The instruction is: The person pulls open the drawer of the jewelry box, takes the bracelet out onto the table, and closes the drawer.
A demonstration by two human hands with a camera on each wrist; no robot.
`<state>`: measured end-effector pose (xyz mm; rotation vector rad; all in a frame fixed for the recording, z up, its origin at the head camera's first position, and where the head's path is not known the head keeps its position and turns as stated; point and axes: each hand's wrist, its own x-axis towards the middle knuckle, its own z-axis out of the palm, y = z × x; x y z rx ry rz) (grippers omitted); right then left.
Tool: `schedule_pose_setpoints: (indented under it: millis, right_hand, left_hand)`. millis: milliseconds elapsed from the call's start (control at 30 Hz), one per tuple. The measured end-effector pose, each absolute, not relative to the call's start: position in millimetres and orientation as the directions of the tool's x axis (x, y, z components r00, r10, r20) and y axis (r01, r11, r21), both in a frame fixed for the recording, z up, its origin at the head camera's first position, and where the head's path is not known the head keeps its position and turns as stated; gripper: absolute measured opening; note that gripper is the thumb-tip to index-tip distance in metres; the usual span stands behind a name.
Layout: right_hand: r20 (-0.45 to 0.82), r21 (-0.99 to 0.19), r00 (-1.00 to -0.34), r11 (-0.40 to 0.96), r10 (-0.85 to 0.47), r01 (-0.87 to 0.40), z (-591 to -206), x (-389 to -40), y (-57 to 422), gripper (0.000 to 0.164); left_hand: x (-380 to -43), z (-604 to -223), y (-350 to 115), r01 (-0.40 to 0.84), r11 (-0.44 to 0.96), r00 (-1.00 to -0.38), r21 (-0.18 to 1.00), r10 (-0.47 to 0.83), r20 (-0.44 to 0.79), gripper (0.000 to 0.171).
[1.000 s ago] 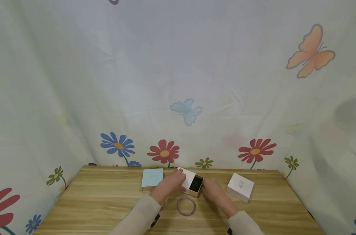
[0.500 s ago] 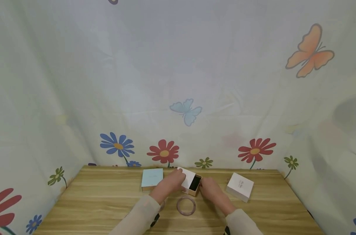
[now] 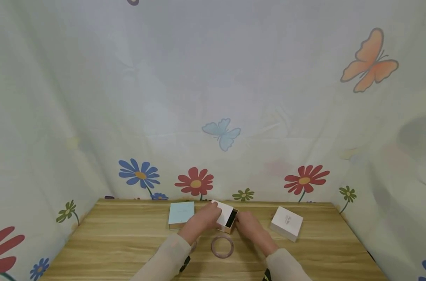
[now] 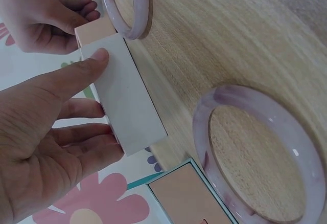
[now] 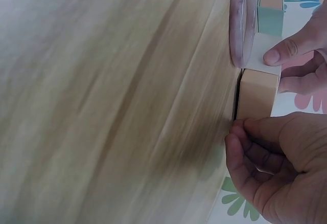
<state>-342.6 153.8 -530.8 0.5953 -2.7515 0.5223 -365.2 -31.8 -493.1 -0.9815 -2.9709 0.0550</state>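
Observation:
My left hand [image 3: 208, 215] grips the white sleeve [image 4: 125, 93] of a small drawer box, its thumb on the near side and its fingers opposite. From the sleeve's right end sticks a short stretch of the tan drawer [image 5: 257, 92], with a narrow strip of black inside showing in the head view. At that drawer's outer end, my right hand [image 3: 249, 226] has thumb and curled fingers on the edge; the exact hold is partly hidden. Just in front of the box lies a pale purple bangle [image 3: 222, 256]. Another marbled bangle [image 4: 204, 124] lies by my left wrist.
A light blue box [image 3: 182, 212] stands left of the drawer box, close to my left forearm. To the right is a white box [image 3: 286, 223] with small print on its lid. A flowered curtain [image 3: 170, 97] hangs behind the wooden table [image 3: 111, 238].
The drawer has slid left into the white sleeve, so less of its black inside shows. My right hand has moved left with it, while my left hand stays on the sleeve.

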Motion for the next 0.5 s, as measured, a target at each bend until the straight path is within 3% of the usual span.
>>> schedule_pose_setpoints:
  millis: [500]
  right_hand:
    - [0.335, -0.353, -0.88, 0.821, -0.338, -0.449, -539, -358, 138, 0.032]
  left_hand:
    - [-367, -493, -35, 0.617, 0.786, -0.787, -0.036, 0.617, 0.0, 0.038]
